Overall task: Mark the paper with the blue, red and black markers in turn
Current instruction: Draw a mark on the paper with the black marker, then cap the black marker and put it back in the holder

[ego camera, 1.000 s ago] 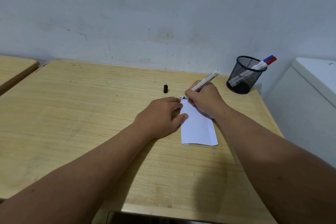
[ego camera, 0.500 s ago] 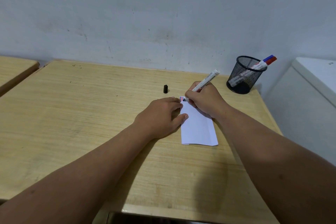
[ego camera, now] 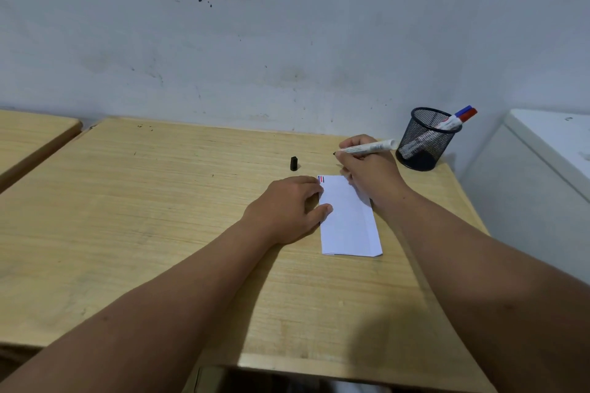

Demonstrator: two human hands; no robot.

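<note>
A folded white paper (ego camera: pixel 349 220) lies on the wooden desk (ego camera: pixel 159 217), with short blue, red and black strokes (ego camera: pixel 321 179) at its far left corner. My left hand (ego camera: pixel 287 207) rests flat on the paper's left edge, fingers spread, holding nothing. My right hand (ego camera: pixel 367 169) grips the uncapped black marker (ego camera: pixel 367 148) just beyond the paper, lifted off it and lying almost level, tip pointing left. The black cap (ego camera: pixel 294 163) stands on the desk left of that tip. The blue marker (ego camera: pixel 459 113) and red marker (ego camera: pixel 466 116) stick out of a black mesh cup (ego camera: pixel 424 137).
The mesh cup stands at the desk's far right corner against a grey wall (ego camera: pixel 287 41). A white cabinet (ego camera: pixel 542 169) is right of the desk. Another wooden desk (ego camera: pixel 28 134) sits to the left across a narrow gap.
My right hand has lifted the black marker off the paper's corner and moved it back and right, turning it nearly level. A black stroke now lies under the red one. My left hand has stayed put.
</note>
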